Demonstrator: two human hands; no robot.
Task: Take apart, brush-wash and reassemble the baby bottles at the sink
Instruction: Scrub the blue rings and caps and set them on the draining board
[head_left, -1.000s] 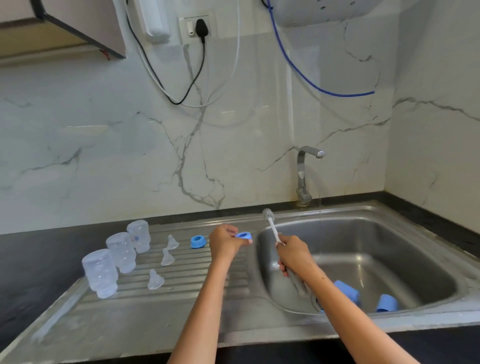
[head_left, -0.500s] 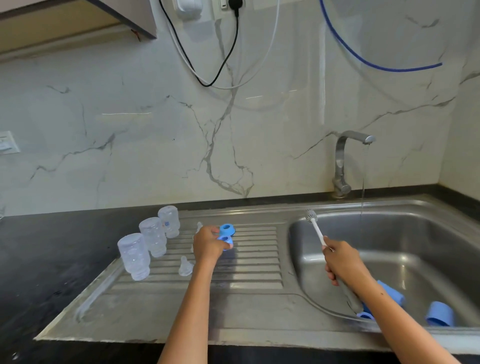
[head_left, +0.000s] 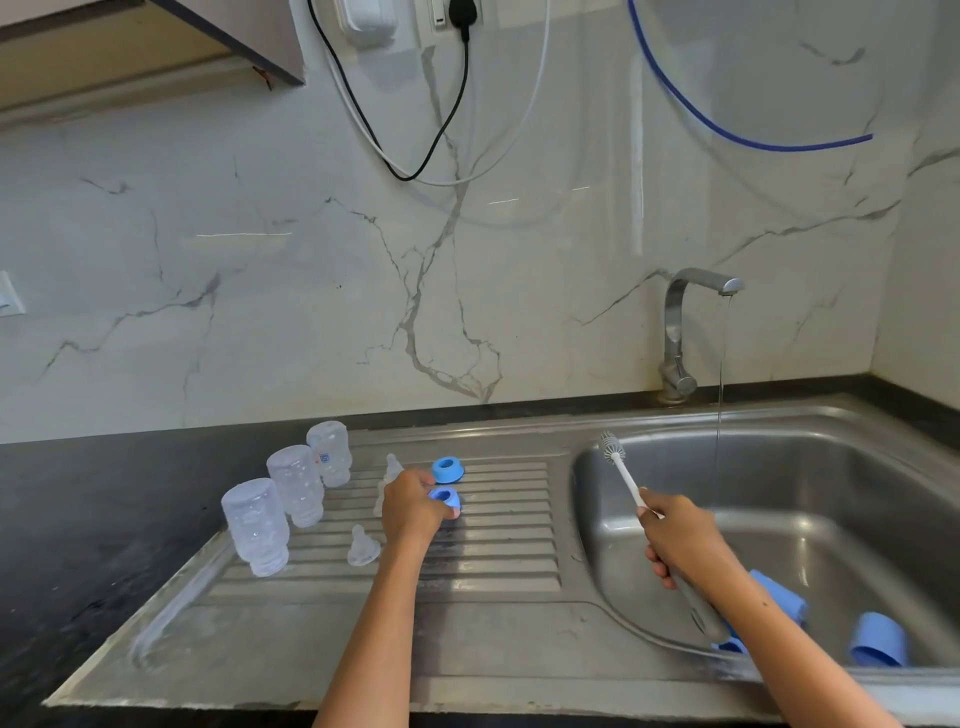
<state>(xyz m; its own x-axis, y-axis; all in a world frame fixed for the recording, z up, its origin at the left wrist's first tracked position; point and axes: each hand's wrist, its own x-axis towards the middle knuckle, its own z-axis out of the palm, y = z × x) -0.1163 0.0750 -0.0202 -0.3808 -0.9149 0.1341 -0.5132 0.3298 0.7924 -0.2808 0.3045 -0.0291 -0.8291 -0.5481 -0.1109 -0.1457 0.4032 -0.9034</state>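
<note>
My left hand grips a blue bottle ring low over the ribbed drainboard, just in front of a second blue ring resting there. Three clear bottles stand upside down in a row to the left. Clear teats lie beside them: one in front, two partly hidden behind my hand. My right hand holds a white bottle brush, bristles up, over the sink's left edge. Blue caps lie in the basin.
The tap runs a thin stream of water into the basin. Black counter lies left of the drainboard. Cables and a blue hose hang on the marble wall. A cabinet corner sits at upper left.
My left hand carried the blue ring leftward from the sink edge and lowered it onto the drainboard next to the other ring. The right hand kept the brush; the view shifted left.
</note>
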